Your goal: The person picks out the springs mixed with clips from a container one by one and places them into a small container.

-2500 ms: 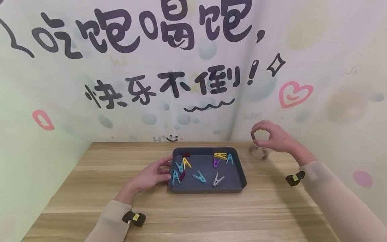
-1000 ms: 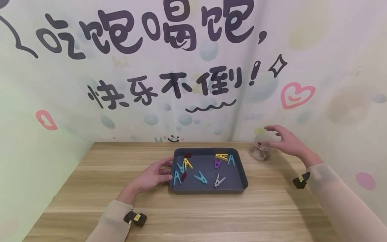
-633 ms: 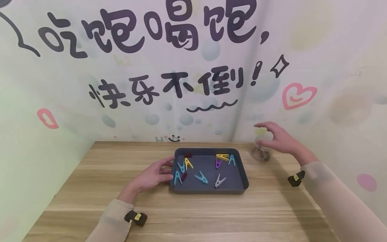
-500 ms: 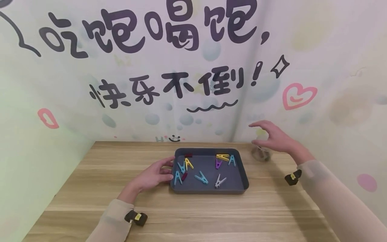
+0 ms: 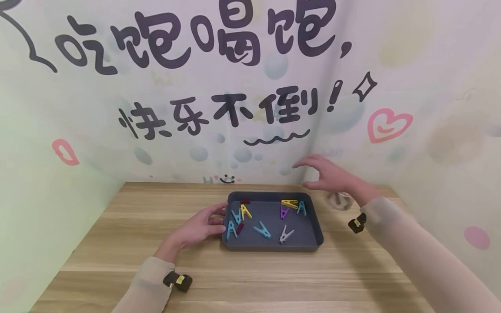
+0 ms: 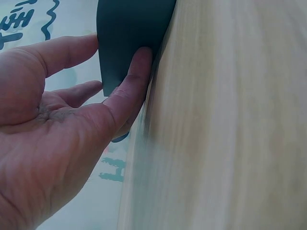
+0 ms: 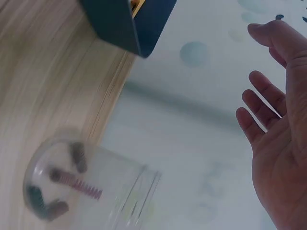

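My left hand (image 5: 199, 226) touches the left end of the dark grey tray (image 5: 270, 248); its fingertips press on the outer wall (image 6: 129, 43) in the left wrist view. Inside lie several clothespins, such as a light blue clothespin (image 5: 262, 229), a yellow clothespin (image 5: 245, 211), a purple clothespin (image 5: 284, 212) and a grey clothespin (image 5: 286, 234). Two small dark red pieces (image 5: 240, 228) lie among them. My right hand (image 5: 326, 176) hovers beyond the tray's back right corner, fingers spread and holding nothing. Behind its wrist stands a clear jar (image 7: 120, 177) with several dark ribbed pieces inside.
The wooden table (image 5: 235, 278) ends at the back against a white printed wall cloth (image 5: 188, 169). The jar stands to the right of the tray, close to the table's back edge, partly covered by the right forearm in the head view.
My right hand held a brown ribbed piece above the jar, released it into the jar, then moved left toward the tray. My left hand has stayed at the tray's left end.
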A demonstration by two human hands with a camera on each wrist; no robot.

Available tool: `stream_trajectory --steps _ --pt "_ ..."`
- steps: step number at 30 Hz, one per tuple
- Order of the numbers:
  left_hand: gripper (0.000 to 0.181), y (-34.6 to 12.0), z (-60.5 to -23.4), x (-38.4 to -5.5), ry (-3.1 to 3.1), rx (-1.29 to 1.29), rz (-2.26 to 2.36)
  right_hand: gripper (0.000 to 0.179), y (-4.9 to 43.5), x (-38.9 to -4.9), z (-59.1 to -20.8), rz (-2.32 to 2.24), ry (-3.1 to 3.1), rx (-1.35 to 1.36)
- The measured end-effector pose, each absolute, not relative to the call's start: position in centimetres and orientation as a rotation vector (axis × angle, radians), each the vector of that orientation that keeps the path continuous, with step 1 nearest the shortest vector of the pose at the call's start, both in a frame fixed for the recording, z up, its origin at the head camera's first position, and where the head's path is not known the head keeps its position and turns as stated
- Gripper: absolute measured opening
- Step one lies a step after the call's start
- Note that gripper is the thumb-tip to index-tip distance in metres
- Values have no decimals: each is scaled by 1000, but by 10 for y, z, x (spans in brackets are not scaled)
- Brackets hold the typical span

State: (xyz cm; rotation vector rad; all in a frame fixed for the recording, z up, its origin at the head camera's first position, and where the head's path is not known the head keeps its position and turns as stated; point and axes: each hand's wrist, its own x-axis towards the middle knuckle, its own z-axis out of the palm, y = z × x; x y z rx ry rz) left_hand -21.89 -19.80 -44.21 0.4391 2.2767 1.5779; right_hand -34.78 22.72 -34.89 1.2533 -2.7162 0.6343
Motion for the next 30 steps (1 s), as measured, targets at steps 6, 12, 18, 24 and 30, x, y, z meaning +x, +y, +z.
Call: stream_trajectory --steps 6,12,18,24,30 --pt "72 -198 -442 -219 2297 425 1563 54 199 -353 -349 628 -2680 1377" --pt "72 -199 -443 -219 2284 436 1576 53 174 -357 -350 588 -2693 1446" --pt "72 -200 -444 -219 2268 447 1588 49 147 -360 -352 522 -2757 1475" --pt "73 -200 -447 -221 2270 455 1590 48 122 -360 -355 497 -2825 1508" --pt "72 -200 -446 -222 2271 454 1583 48 100 -363 -362 347 -2836 1585"
